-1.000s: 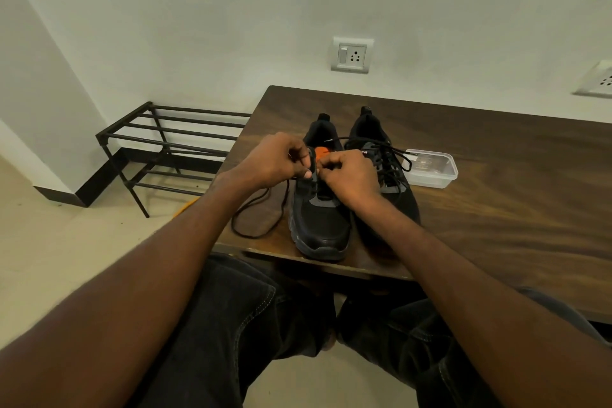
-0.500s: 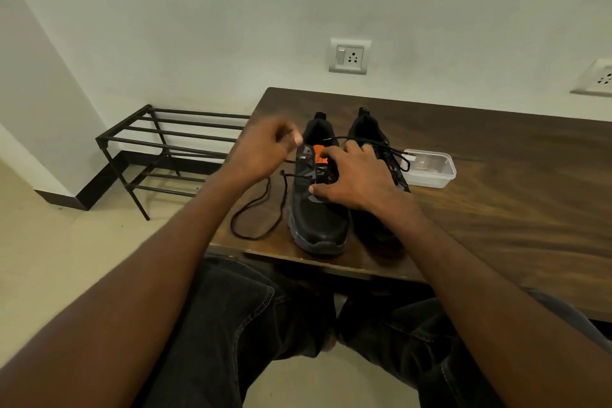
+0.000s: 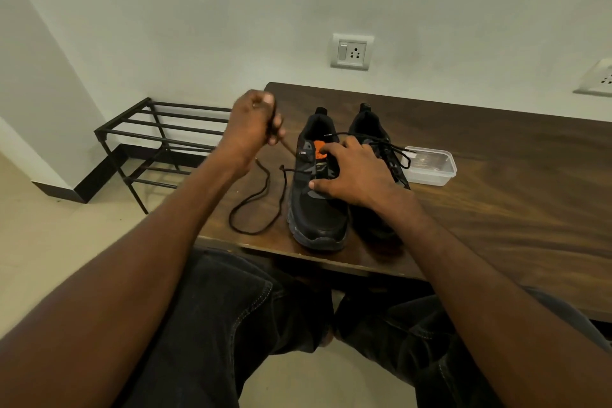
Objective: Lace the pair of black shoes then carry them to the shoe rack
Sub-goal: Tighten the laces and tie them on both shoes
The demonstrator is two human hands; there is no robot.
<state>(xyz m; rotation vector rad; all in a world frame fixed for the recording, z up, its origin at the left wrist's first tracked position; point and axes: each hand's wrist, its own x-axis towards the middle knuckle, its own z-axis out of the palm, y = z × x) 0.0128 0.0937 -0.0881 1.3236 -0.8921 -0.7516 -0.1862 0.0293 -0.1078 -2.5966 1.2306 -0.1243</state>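
Nearest the camera, two knees in dark jeans (image 3: 212, 325) sit below the front edge of the dark wooden tabletop (image 3: 496, 209); both bare forearms reach forward over it. On the tabletop near that edge stand the two black shoes, toes toward the person, side by side and touching or nearly so. The right hand (image 3: 357, 175) rests on the left shoe (image 3: 314, 209), its grip spread wide with fingers straight across the tongue and thumb pressing the vamp; an orange patch shows just beyond the fingertips. A black lace (image 3: 255, 209) runs out of the left shoe's eyelets, loops across the tabletop to the left of the shoe, and rises to the left hand (image 3: 251, 122); that hand is raised above the tabletop's left corner, its grip curled tight around the lace end. The right shoe (image 3: 371, 129) lies partly behind the right hand, its own lace trailing loose toward a clear plastic container (image 3: 430, 166) just beside it. Farther left, on the floor against the wall, stands the black metal shoe rack (image 3: 159, 139), well apart from the shoes; on the wall beyond is a switch socket (image 3: 351, 51).
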